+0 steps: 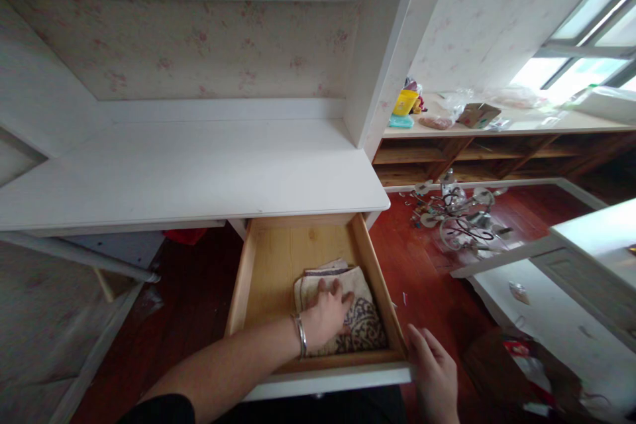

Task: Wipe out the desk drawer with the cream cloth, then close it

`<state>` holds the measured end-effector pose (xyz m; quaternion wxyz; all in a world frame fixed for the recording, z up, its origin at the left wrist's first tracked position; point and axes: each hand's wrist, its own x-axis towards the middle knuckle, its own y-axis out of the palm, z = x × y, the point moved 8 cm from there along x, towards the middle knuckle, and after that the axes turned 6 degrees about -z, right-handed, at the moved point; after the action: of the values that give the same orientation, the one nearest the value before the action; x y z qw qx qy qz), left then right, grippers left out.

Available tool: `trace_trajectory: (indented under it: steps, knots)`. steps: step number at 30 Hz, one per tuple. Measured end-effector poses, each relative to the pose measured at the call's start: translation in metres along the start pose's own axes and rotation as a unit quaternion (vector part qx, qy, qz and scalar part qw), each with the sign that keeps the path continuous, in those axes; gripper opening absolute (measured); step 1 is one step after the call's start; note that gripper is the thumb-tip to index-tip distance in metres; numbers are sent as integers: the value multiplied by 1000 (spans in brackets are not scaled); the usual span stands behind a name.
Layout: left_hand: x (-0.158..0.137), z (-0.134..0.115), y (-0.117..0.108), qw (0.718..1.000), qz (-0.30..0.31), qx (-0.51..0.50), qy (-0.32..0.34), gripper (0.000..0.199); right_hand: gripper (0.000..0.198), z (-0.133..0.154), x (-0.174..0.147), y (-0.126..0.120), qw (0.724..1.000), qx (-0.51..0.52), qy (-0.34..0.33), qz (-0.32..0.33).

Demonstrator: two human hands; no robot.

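Towel: a folded towel (pixel 366 319), cream with a dark scroll pattern, lies inside the drawer (pixel 275 271), toward its front right corner. A paler layer with a dark band shows at its back edge; I cannot tell whether that is a fold or a second cloth.
Left hand: my left hand (pixel 328 313) rests on the towel, fingers spread wide over it. I see nothing pinched between them, and my thumb is too unclear to judge how hard I press.
Right hand: my right hand (pixel 433 366) is curled just beside the right end of the drawer's white front (pixel 322 381). I cannot tell whether my fingers close on that edge or only brush it.
Drawer: pulled out from under the white desk (pixel 223 169); its wooden bottom lies bare to the left of the towel and behind it.
Done: the drawer is open, and the towel is folded and within its walls, as far as I can judge lying fairly flat.
Left: my left hand is not yet off the towel, and the drawer is not shut; the towel's placing looks nearly settled to me.
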<state>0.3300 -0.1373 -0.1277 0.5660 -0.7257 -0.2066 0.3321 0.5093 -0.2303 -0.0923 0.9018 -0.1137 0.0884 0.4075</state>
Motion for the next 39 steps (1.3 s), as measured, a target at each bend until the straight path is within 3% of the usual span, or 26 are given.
trace_trajectory:
  steps: [4, 10, 16, 22, 26, 29, 33, 39]
  knots:
    - [-22, 28, -7, 1000, 16, 20, -11, 80, 50, 3, -1, -2, 1000, -12, 1, -5]
    - [-79, 80, 6, 994, 70, 30, -73, 80, 47, 1, -3, -1, 1000, 3, 12, -4]
    - [-108, 96, -1, 995, 52, -12, -85, 74, 48, -1, 0, -3, 1000, -22, 2, -2]
    - [-79, 137, -15, 995, 26, -75, -68, 71, 49, 1, -1, 0, 1000, -7, 17, -5]
    - [-42, 181, -28, 993, -7, -71, -98, 71, 46, 3, -3, 2, 1000, 7, 21, -4]
    - [-22, 199, -34, 990, -27, -72, -115, 70, 47, 2, -1, 1, 1000, -1, 25, -1]
    - [-12, 200, -29, 990, -25, -70, -121, 73, 49, -3, 4, -3, 1000, -13, 13, -14]
    - [-1, 175, -24, 991, -20, -71, -112, 74, 49, -14, 6, -4, 1000, 13, 9, -11]
